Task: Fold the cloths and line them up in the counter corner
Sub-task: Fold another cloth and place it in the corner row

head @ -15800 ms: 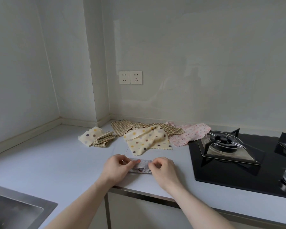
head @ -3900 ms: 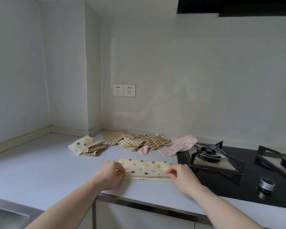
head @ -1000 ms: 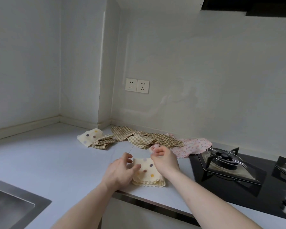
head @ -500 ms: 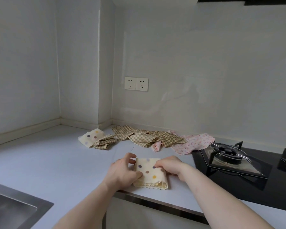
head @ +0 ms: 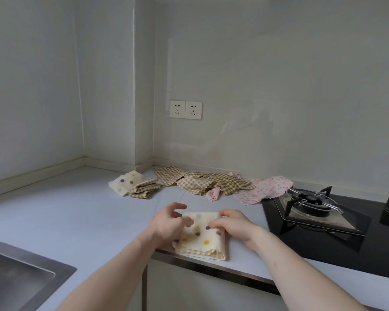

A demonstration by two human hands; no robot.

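Head camera, looking down at a pale grey kitchen counter (head: 61,221). A folded cream cloth with coloured polka dots (head: 201,237) lies at the counter's front edge. The left hand (head: 169,223) pinches its left side with curled fingers; the right hand (head: 233,224) grips its right side. Farther back, near the wall corner, sit a folded cream dotted cloth (head: 124,182), a folded tan checked cloth (head: 144,188), loose tan checked cloths (head: 202,184) and a pink floral cloth (head: 265,189). A black gas hob (head: 319,230) lies right, a steel sink (head: 16,281) left.

Cream cloth (head: 200,237) with purple, brown and yellow dots at the counter's (head: 65,216) front edge. Pale lavender-grey counter. Toward the back corner: cream dotted folded cloth (head: 124,182), tan gingham folded cloth (head: 144,189), tan gingham loose cloths (head: 202,182), pink floral cloth (head: 265,189). Black hob (head: 323,239).
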